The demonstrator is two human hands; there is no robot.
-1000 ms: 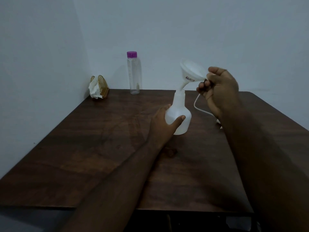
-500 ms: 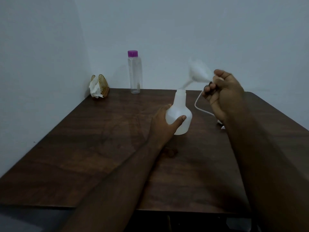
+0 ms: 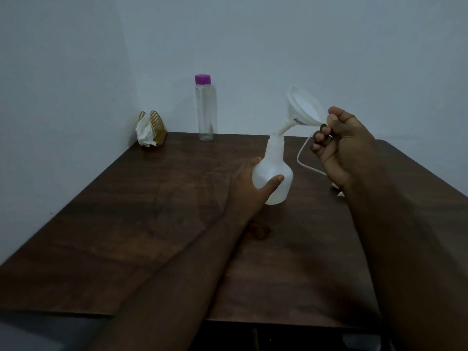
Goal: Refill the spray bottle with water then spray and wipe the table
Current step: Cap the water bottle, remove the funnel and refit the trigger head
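Spray bottle [image 3: 274,171] near the middle of the table [image 3: 126,224], a little toward one o'clock: upright, uncapped, gripped low by the left hand [image 3: 249,188], fingers wrapped behind, thumb across the front.

Far off at ten o'clock, napkin holder [image 3: 152,129] stuffed with tissue. At eleven o'clock, capped water bottle [image 3: 205,107], well apart from both hands, fill level hard to tell.

Over the neck, funnel [image 3: 302,110] leaning toward two o'clock, spout tip just at the mouth, not seated. Pinched at the rim by the right hand [image 3: 347,143], fingers curled tight.

Could slip off the neck if pressed down at this slant, or lever the light bottle over despite the grip. Would send water onto the wood if poured into while crooked.

At three o'clock, thin white tube [image 3: 307,160] lying beneath the right wrist: may snag and get dragged.
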